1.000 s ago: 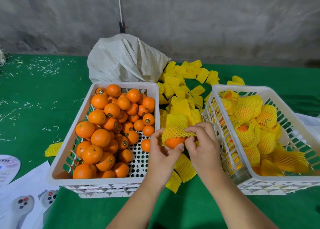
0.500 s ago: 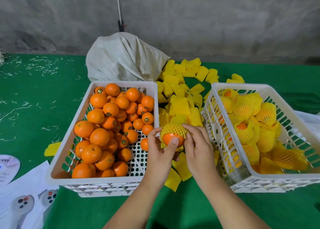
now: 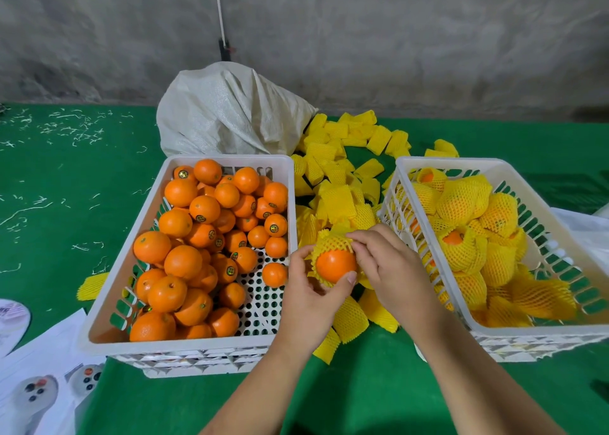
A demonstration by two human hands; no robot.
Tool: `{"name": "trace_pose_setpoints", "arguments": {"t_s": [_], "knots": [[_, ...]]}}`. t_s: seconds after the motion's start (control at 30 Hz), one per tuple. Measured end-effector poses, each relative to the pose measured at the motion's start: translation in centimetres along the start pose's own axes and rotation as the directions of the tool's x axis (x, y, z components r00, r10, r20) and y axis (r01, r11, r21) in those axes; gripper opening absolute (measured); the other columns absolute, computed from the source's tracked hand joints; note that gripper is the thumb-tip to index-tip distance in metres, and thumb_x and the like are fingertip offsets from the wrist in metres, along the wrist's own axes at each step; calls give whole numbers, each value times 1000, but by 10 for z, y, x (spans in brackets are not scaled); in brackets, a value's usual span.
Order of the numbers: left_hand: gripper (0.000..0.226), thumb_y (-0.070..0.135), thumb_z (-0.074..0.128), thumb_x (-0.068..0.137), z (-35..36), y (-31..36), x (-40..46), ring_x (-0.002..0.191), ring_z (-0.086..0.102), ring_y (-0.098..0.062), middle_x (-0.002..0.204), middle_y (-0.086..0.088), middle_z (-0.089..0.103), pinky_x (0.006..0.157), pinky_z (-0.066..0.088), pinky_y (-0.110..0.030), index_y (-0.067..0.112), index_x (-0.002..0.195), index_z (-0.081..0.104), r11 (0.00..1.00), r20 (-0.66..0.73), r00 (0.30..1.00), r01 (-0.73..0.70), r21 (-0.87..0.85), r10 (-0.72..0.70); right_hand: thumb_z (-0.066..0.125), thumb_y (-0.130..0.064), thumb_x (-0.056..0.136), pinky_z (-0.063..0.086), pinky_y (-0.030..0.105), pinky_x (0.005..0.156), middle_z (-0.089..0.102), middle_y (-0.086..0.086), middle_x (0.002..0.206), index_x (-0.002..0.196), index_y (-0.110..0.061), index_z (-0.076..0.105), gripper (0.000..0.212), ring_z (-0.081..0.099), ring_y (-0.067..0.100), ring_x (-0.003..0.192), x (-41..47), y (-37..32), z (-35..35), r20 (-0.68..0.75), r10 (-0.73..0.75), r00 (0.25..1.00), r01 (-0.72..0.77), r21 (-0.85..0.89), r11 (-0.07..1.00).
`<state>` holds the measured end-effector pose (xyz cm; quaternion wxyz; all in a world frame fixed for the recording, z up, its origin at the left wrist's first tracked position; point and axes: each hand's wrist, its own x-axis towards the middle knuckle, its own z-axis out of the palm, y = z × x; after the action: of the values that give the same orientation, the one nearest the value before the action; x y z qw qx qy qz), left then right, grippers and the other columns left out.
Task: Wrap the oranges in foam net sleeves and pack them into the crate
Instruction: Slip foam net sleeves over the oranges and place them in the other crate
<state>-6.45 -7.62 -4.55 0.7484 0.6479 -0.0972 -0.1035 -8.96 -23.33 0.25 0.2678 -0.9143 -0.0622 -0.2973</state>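
1. Both hands grip one round orange (image 3: 335, 265) between the crates: the left hand (image 3: 313, 303) cups it from below, thumb pressed on its near side, and the right hand (image 3: 392, 270) pinches the yellow foam net sleeve (image 3: 329, 243) over its far half.
2. Green cloth table (image 3: 66, 204) carries everything; forearms reach in from the near edge.
3. White plastic crate of bare oranges (image 3: 227, 159) sits left.
4. White plastic crate of sleeved oranges (image 3: 451, 162) sits right.
5. Loose yellow sleeves (image 3: 339, 200) lie between them.
6. Sleeve's open mouth faces near; the orange's bare side points toward the camera.
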Motion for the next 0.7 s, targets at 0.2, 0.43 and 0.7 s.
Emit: {"name": "trace_pose_setpoints", "arguments": {"t_s": [0.2, 0.43, 0.7], "knots": [[65, 32, 92, 78, 6, 2, 8, 73, 61, -2, 98, 1, 64, 65, 51, -23, 30, 117, 39, 1000, -81, 996, 23, 12, -22, 54, -23, 104, 59, 37, 63, 68, 8, 102, 112, -3, 73, 29, 69, 22, 83, -3, -12, 5, -66, -143, 988, 137, -86, 987], [73, 22, 82, 86, -2, -5, 12, 99, 68, 6, 119, 5, 65, 79, 55, -15, 60, 128, 36, 1000, -87, 996, -10, -5, 9, 63, -20, 99, 56, 36, 71, 63, 5, 107, 116, -11, 73, 22, 61, 26, 94, -6, -16, 20, -21, -200, 980, 194, -164, 967], [72, 23, 82, 86, -6, -6, 7, 116, 70, -23, 127, 2, 70, 99, 59, -45, 39, 145, 44, 992, -87, 994, -71, -101, 62, 58, -16, 101, 56, 36, 81, 65, 12, 104, 116, -2, 74, 26, 66, 29, 94, -9, -10, 18, -97, -130, 987, 119, -110, 987]]}}
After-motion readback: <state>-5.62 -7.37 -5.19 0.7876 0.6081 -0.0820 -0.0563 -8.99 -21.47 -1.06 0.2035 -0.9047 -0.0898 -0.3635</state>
